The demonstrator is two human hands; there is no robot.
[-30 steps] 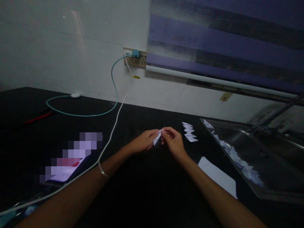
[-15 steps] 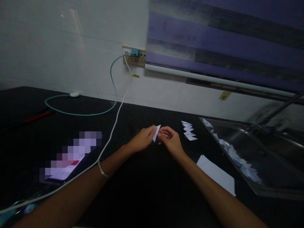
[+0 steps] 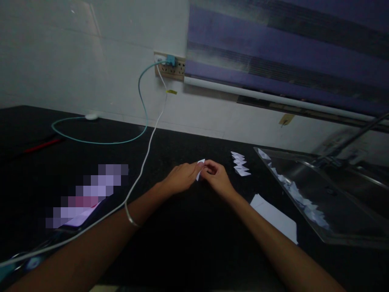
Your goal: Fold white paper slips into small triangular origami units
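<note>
My left hand (image 3: pixel 181 178) and my right hand (image 3: pixel 216 177) meet over the black counter (image 3: pixel 188 239). Both pinch a small folded piece of white paper (image 3: pixel 199 171) between their fingertips. Just to the right of my right hand lies a short row of several folded white paper pieces (image 3: pixel 240 163). A thin bangle (image 3: pixel 130 217) circles my left wrist.
A white sheet (image 3: pixel 275 217) lies right of my right forearm. A steel sink (image 3: pixel 322 198) with paper scraps sits at the right. A white cable (image 3: pixel 142 170) and a teal cable (image 3: pixel 100 142) run from a wall socket (image 3: pixel 169 69). A blurred lit screen (image 3: pixel 85 196) lies at the left.
The paper piece has been turned between my fingertips, from lying low to pointing up, then tucked between both hands. The view has tilted slightly downward.
</note>
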